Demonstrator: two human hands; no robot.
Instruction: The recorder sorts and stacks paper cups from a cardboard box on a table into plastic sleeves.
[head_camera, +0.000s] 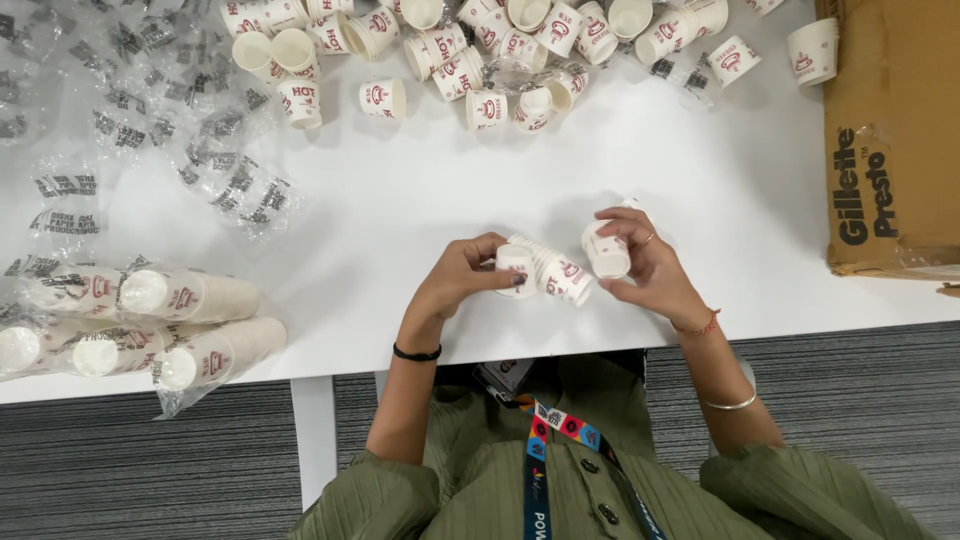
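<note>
My left hand (462, 272) grips a short nested stack of white paper cups (548, 268) with red print, held sideways just above the white table (400, 210) near its front edge. My right hand (650, 265) holds a single white paper cup (606, 250), its open mouth facing the stack a few centimetres away. The cup and the stack are apart. Both hands sit close together at the centre front of the table.
Many loose paper cups (480, 50) lie scattered along the far edge. Empty clear plastic sleeves (150, 120) cover the far left. Wrapped cup stacks (190, 330) lie at the near left. A brown cardboard box (890, 130) stands at the right. Grey carpet lies below.
</note>
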